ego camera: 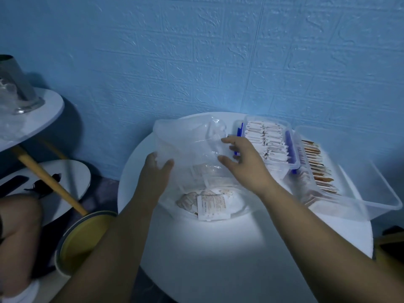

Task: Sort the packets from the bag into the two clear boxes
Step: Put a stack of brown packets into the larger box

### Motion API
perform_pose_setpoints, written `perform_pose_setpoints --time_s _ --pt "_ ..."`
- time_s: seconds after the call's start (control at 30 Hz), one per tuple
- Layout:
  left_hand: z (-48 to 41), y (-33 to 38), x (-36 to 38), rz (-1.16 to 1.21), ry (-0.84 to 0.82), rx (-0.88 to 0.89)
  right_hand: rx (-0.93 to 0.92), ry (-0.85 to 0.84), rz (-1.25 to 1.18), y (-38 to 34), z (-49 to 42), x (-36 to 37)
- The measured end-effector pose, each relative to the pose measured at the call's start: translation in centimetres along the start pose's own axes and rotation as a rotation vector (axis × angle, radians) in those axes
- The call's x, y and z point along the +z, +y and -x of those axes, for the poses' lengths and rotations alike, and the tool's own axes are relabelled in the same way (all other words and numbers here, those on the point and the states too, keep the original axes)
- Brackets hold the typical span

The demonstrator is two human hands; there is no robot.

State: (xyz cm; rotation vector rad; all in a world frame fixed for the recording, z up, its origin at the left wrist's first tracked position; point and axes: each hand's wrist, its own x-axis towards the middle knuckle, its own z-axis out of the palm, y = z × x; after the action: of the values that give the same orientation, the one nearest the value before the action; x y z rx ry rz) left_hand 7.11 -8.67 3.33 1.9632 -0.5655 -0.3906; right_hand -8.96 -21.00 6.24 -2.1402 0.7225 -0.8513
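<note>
The clear bag [192, 149] lies on the white bench [207, 248], its length running from the person toward the wall. The far part stands up crumpled; the near part sags flat. The left hand [156, 171] grips the bag's left edge, fingers curled into the film. The right hand [247, 165] rests on the bag's right side with its fingers spread and fairly straight, touching the film; I cannot tell whether the thumb pinches it.

The unsorted packets [211, 203] sit heaped in the bag's near end, closer to the person than either hand and roughly between the two wrists. The frontmost white packet has its long side pointing away from the person.

Just right of the bag stands the smaller clear box [266, 119] with blue clips, packed with white packets on edge. Beyond that, farther right of the bag, is the larger clear box [371, 189], holding a row of brown-marked packets.

The right hand is on the bag's box side, so it seems the likelier hand to carry packets across while the left steadies the bag. To reach the heap it would have to draw back toward the person and down into the bag.
</note>
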Motion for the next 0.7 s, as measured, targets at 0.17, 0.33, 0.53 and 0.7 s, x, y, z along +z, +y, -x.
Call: perform_pose_setpoints --time_s 0.17,0.33,0.53,0.7 --pt "3.5 -1.3 -1.0 -0.146 0.365 0.378 -0.290 -0.115 0.044 0.7 5.7 0.0" --pt "8.6 -0.9 1.8 -0.375 0.038 0.894 -0.231 -0.183 0.289 3.9 7.6 0.5" --pt "8.2 -2.4 3.4 -0.554 -0.154 0.736 -0.127 -0.328 0.347 4.5 8.5 0.8" --pt "8.4 -1.4 2.3 -0.325 -0.056 0.521 -0.093 -0.225 0.214 4.8 9.3 -0.1"
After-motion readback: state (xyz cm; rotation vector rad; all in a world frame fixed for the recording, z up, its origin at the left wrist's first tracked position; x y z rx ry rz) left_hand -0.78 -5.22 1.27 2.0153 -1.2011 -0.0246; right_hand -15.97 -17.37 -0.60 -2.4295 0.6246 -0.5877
